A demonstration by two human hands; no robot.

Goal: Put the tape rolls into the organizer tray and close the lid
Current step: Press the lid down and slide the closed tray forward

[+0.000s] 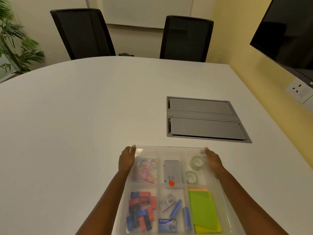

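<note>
Head view: both tape rolls [194,169] sit in the organizer tray's [226,207] far-right compartment, translucent lid [169,149] already on, left hand [126,159] and right hand [213,161] gripping its far corners; only seating remains.

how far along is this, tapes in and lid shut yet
Both tape rolls already sit in the organizer tray's far right compartment. The translucent lid lies over the tray, with the left hand and right hand holding its far corners. What's left: pressing it fully shut; whether it has seated cannot be told from here.
</note>
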